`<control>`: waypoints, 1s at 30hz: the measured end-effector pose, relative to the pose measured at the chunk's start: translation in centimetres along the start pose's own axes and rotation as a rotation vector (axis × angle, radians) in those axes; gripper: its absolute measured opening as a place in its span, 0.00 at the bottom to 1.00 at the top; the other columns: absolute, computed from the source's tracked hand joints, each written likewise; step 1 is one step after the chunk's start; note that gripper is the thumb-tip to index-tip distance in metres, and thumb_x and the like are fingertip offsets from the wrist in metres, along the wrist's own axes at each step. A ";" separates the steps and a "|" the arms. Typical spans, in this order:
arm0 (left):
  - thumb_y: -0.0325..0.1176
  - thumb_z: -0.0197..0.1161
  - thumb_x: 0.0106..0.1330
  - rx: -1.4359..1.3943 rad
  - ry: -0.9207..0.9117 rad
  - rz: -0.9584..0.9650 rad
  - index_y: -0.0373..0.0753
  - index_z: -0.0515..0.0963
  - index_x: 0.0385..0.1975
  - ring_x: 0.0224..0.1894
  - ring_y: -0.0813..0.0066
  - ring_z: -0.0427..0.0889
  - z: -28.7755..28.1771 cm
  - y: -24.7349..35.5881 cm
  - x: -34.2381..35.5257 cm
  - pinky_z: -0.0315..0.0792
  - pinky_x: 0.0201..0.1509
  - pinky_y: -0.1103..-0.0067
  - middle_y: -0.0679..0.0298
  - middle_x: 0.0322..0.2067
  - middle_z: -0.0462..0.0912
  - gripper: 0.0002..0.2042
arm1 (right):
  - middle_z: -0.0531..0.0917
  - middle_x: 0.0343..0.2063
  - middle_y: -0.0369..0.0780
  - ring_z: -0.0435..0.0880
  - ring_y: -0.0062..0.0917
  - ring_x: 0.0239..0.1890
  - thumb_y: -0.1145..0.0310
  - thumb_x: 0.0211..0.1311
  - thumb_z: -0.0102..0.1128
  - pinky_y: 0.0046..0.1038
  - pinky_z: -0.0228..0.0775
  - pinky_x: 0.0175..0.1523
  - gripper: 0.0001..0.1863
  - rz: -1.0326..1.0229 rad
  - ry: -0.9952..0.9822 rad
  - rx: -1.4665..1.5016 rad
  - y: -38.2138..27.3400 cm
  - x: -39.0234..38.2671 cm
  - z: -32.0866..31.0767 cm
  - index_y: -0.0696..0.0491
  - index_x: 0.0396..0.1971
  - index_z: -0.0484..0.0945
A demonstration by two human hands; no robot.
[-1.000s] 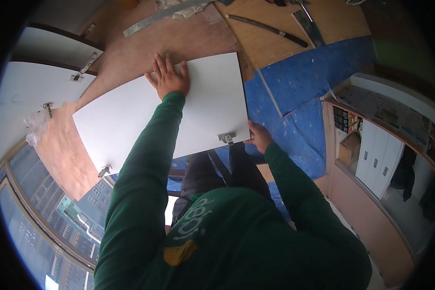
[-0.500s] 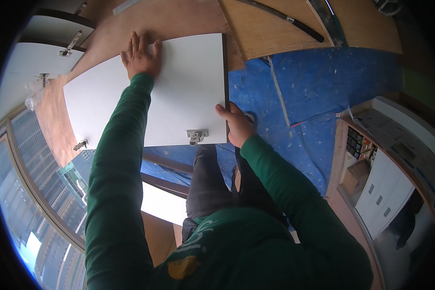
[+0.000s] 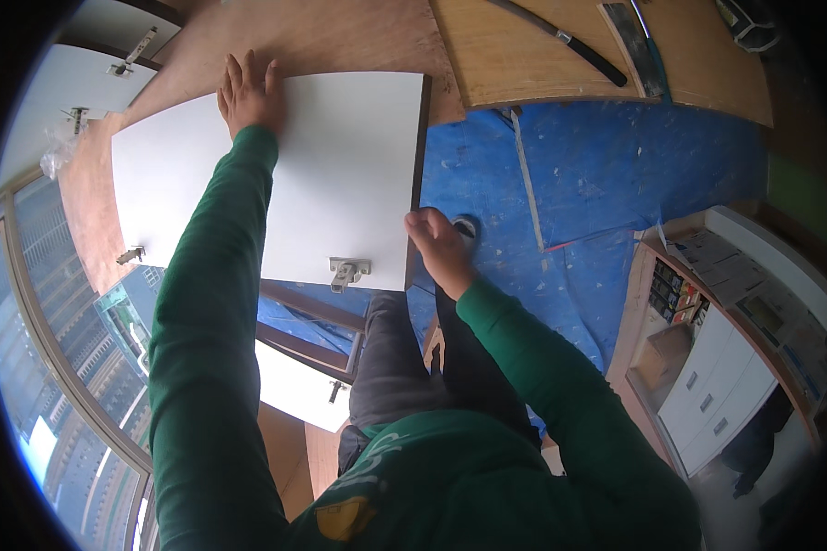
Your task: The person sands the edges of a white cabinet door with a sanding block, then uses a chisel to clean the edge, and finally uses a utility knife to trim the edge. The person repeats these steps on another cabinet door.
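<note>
A white cabinet door [image 3: 340,165] with a dark edge lies flat on a brown wooden board [image 3: 340,37], its near edge overhanging toward me. Two metal hinges are fixed along that edge: one hinge [image 3: 347,272] near the right corner, the other hinge [image 3: 131,254] at the left end. My left hand [image 3: 251,99] rests on the door's far side, fingers spread and pointing away. At the right edge, my right hand [image 3: 443,250] is closed, its curled fingers and thumb against the dark edge. Some of its fingertips are hidden.
More hinged white doors [image 3: 83,73] stand at far left beside a window [image 3: 64,303]. Blue sheeting [image 3: 597,165] covers the floor. A black-handled tool [image 3: 593,60] lies on the wooden board at far right. A drawer cabinet [image 3: 717,386] stands at right.
The door has turned slightly and its right end has come nearer to me. My left hand has moved a little left; my right hand's thumb no longer lies over the door's top.
</note>
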State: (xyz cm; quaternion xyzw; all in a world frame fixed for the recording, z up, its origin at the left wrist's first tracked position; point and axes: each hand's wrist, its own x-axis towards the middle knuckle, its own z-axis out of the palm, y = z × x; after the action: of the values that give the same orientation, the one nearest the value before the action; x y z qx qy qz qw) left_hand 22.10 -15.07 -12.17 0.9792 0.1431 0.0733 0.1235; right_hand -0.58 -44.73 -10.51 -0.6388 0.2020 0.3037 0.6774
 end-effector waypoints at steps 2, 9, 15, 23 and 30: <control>0.62 0.45 0.75 0.081 -0.011 -0.025 0.52 0.63 0.76 0.82 0.65 0.49 -0.3 2.1 -0.7 0.36 0.85 0.63 0.61 0.81 0.51 0.34 | 0.81 0.30 0.35 0.78 0.20 0.34 0.47 0.76 0.60 0.27 0.71 0.42 0.24 -0.167 0.196 -0.209 -1.6 0.9 -5.1 0.56 0.35 0.81; 0.63 0.47 0.73 0.187 -0.047 -0.053 0.52 0.64 0.76 0.82 0.68 0.50 -0.7 1.5 -0.8 0.35 0.85 0.64 0.62 0.81 0.52 0.35 | 0.83 0.44 0.41 0.81 0.34 0.46 0.69 0.70 0.64 0.36 0.73 0.51 0.12 -0.827 0.664 -0.898 -15.9 12.8 -19.6 0.53 0.51 0.81; 0.62 0.48 0.73 0.160 -0.047 -0.036 0.51 0.65 0.76 0.82 0.69 0.50 -1.0 1.7 -0.6 0.35 0.84 0.64 0.63 0.81 0.53 0.35 | 0.83 0.49 0.36 0.76 0.39 0.57 0.57 0.74 0.58 0.46 0.63 0.64 0.16 -0.831 0.776 -1.516 -18.7 19.5 -21.3 0.43 0.55 0.84; 0.61 0.49 0.72 0.132 -0.043 -0.033 0.50 0.65 0.75 0.82 0.68 0.51 -0.8 1.8 -0.8 0.35 0.85 0.63 0.62 0.80 0.54 0.35 | 0.85 0.43 0.38 0.84 0.35 0.44 0.59 0.74 0.60 0.41 0.75 0.51 0.13 -0.664 0.590 -1.228 -20.2 16.4 -20.6 0.51 0.48 0.82; 0.62 0.49 0.72 0.163 -0.039 -0.043 0.50 0.65 0.75 0.82 0.68 0.51 -1.2 2.0 -0.4 0.35 0.85 0.63 0.61 0.80 0.55 0.35 | 0.78 0.28 0.34 0.80 0.17 0.32 0.62 0.75 0.63 0.24 0.74 0.39 0.13 -0.061 -0.205 -0.159 -16.0 2.9 -15.1 0.56 0.47 0.78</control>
State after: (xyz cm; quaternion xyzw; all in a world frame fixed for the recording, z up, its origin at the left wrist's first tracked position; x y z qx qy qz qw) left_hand 21.99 -16.76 -10.56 0.9840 0.1672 0.0399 0.0475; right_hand 14.00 -59.17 -2.06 -0.6620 0.0874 0.3617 0.6506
